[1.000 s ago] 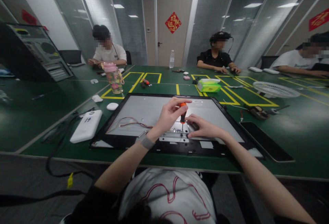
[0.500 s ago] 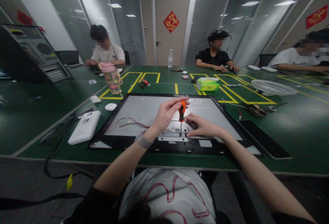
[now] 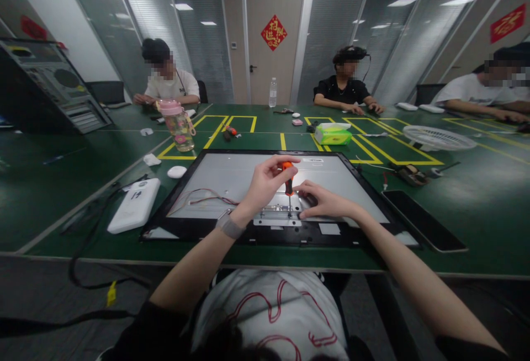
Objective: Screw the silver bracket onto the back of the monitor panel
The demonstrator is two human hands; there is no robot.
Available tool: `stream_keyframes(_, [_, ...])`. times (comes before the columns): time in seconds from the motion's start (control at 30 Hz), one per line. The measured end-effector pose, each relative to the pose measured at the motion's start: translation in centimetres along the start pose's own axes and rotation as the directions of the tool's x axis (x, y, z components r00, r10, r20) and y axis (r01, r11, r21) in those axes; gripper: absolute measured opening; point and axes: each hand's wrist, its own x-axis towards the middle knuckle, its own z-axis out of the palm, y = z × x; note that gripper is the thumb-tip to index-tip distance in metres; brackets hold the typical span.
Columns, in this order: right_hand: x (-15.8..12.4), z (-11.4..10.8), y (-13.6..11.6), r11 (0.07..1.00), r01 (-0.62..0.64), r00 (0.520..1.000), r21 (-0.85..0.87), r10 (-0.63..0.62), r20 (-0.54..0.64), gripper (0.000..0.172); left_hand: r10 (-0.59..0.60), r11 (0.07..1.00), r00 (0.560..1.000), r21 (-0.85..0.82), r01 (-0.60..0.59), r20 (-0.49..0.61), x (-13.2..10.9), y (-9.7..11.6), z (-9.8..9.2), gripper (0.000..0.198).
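My left hand [image 3: 268,181] grips the handle of an orange and black screwdriver [image 3: 289,180] that stands nearly upright. Its tip meets a small metal bracket [image 3: 277,221] with a circuit strip, near the front edge of a flat display panel [image 3: 215,176]. My right hand [image 3: 321,200] rests at the bracket's right side, thumb and fingers curved apart around its end; whether something small sits at the fingertips is hidden. A bundle of thin wires [image 3: 211,194] runs left from the bracket across the panel's grey back.
A white power bank [image 3: 134,205] and a pink-lidded bottle [image 3: 177,126] stand left of the panel. A black phone [image 3: 424,220] lies to the right. Farther back are a green tissue pack [image 3: 333,134], a white fan grille [image 3: 439,138] and several people seated around the table.
My left fingers have shifted on the screwdriver handle, with the thumb now across it. The screwdriver remains on the bracket, and my right hand has stayed in place.
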Motion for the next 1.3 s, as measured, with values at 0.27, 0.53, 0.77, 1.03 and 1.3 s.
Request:
stream_keyframes(0.27, [0.0,-0.03,-0.03,1.0,0.005,1.0,-0.016,-0.005,-0.005,0.065,-0.013,0.996,0.997,-0.084,0.019,0.073,-0.14,-0.12,0.03,0.025])
stream_keyframes(0.53, [0.02,-0.05,-0.11,1.0,-0.007,1.0,0.006,0.007,-0.005,0.066,-0.03,0.996,0.992,-0.081,0.04,0.123,-0.04,-0.11,-0.21,0.033])
stream_keyframes(0.77, [0.0,0.03,0.12,1.0,0.006,1.0,-0.002,-0.006,-0.001,0.067,0.015,0.997,0.997,0.078,-0.022,0.079,-0.09,0.21,-0.26,0.025])
stream_keyframes(1.03, [-0.02,-0.01,0.03,1.0,-0.019,1.0,-0.001,0.019,0.001,0.068,-0.034,0.997,0.99,-0.058,0.042,0.134,-0.06,0.05,-0.34,0.034])
stream_keyframes(1.3, [-0.02,0.0,-0.08,1.0,-0.011,1.0,0.002,0.011,-0.007,0.066,-0.005,1.0,0.996,0.001,0.005,0.086,-0.04,0.07,-0.39,0.028])
